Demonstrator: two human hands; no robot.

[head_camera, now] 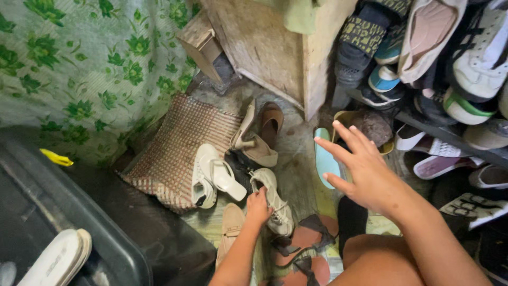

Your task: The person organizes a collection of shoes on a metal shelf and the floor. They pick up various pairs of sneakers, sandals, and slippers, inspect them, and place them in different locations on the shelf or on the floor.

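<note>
My left hand (258,207) grips the heel end of a beige lace-up sneaker (275,204) lying on the floor. My right hand (360,165) hovers open, fingers spread, above the floor near a light-blue insole (324,159) and a brown shoe (370,126). Just left of the sneaker lie a white sneaker (203,177) and a white sandal (226,177) across it. A tan flat shoe (231,229) lies beside my left forearm.
A shoe rack (450,135) packed with several sneakers fills the right. A woven mat (177,151) lies by a green floral curtain (90,69). A dark bin (79,233) holding a white sandal sits bottom left. Brown strappy sandals (301,254) and a wooden cabinet (275,47) are nearby.
</note>
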